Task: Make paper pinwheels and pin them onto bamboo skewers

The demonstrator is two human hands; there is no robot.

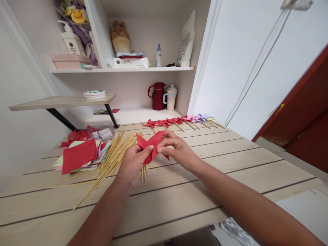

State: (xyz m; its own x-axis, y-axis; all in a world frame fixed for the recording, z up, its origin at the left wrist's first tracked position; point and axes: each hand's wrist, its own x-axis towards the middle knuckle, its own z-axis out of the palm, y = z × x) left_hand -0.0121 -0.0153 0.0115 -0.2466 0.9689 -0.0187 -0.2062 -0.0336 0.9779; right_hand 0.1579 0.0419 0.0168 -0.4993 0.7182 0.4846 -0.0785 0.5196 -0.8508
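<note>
A red paper pinwheel (156, 138) is held up above the table between both hands. My left hand (133, 160) is closed on its left side, with the thumb pressed near the centre. My right hand (176, 148) pinches its right side close to the middle, fingers bent. Whether a pin sits at the centre is too small to tell. Behind and below my left hand lies a loose pile of thin wooden sticks (115, 153). Left of the sticks is a stack of cut paper squares with a red sheet (79, 155) on top.
A row of finished pinwheels on sticks (174, 121) lies along the table's back edge. A plastic bag with a label (104, 134) sits behind the paper. A small raised shelf (64, 100) stands at back left; a red jug (158, 97) and a cup (171, 99) stand in the cabinet.
</note>
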